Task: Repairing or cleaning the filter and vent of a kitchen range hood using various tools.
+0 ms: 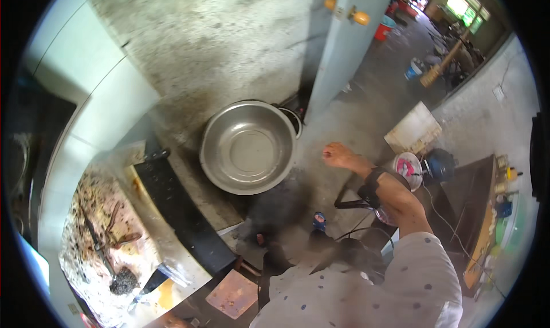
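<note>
My right hand is held out over the floor, to the right of a large metal basin and apart from it. Its fingers are curled in, and nothing sticks out of them. A dark band circles that forearm. The wide, round basin stands by the wall and shows a bare, shiny inside. At the lower edge, a skin-toned patch beside the counter looks like part of my left hand. Its fingers are too cut off and blurred to read.
On the left, a stained counter carries tongs and a dark scrubber. A reddish square stool top is below it. A door stands ajar ahead. To the right are a white bucket and a dark wooden cabinet.
</note>
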`<state>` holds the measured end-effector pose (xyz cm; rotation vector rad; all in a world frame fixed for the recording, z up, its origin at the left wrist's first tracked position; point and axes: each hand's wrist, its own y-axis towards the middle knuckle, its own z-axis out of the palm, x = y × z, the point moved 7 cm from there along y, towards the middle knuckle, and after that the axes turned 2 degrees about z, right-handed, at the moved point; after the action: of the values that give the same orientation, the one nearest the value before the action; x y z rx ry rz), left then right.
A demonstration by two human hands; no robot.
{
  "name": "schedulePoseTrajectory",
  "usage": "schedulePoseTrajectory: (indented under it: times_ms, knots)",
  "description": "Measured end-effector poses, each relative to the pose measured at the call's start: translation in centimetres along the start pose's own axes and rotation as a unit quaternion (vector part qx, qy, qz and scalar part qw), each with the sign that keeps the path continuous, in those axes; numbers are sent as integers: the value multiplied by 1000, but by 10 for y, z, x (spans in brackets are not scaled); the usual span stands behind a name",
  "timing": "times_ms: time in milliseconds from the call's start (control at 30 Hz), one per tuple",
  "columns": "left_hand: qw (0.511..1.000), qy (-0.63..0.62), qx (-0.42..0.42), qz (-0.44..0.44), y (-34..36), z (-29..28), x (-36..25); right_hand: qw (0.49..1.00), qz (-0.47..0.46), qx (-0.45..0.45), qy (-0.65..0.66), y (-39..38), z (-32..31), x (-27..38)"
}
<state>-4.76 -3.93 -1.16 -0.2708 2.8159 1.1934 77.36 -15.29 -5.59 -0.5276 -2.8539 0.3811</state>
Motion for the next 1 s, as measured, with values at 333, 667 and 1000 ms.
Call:
schedulePoseTrajectory:
  times_ms: [333,667,1000]
  knots:
    - [510,-132,821,-221,-252,29,-123,980,188,-17,-70,-185,169,-232]
    - [583,-211,772,-140,-207,165,-440,934,234,-150,225,-169,94,-285]
    - [427,-30,473,770,-273,217,-729,935,292,-189,61,-218,66,-316]
